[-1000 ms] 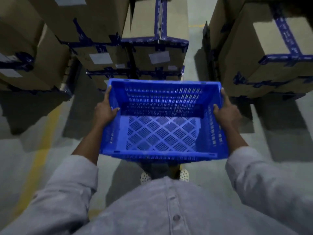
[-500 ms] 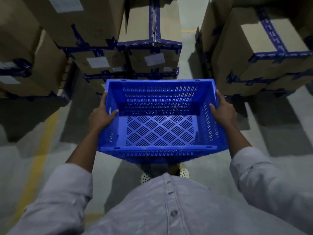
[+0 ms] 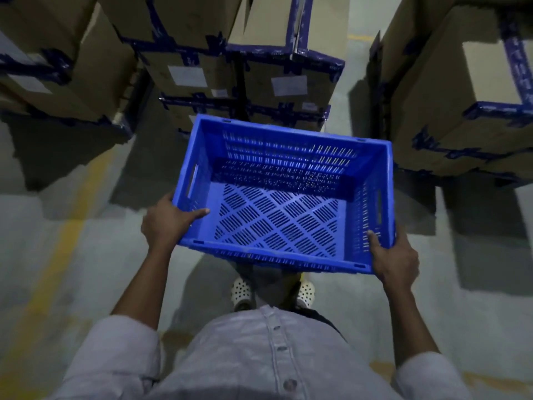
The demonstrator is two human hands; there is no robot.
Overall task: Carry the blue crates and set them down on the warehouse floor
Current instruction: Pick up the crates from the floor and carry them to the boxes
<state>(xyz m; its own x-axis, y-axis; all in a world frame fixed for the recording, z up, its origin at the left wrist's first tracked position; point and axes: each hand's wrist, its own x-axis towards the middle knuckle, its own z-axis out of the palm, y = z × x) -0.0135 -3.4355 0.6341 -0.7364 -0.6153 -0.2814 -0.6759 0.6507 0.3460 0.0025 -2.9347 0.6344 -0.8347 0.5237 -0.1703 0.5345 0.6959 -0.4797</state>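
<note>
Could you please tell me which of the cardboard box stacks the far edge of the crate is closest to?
The centre stack, straight ahead of the blue crate: the crate's far rim overlaps its lowest boxes, while the left stack and right stack stand off to the sides.

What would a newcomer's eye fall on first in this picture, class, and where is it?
The bright blue crate at the centre, empty, held above the grey floor by the left hand and right hand at its near corners. Beyond it and to both sides stand cardboard boxes sealed with blue tape.
</note>
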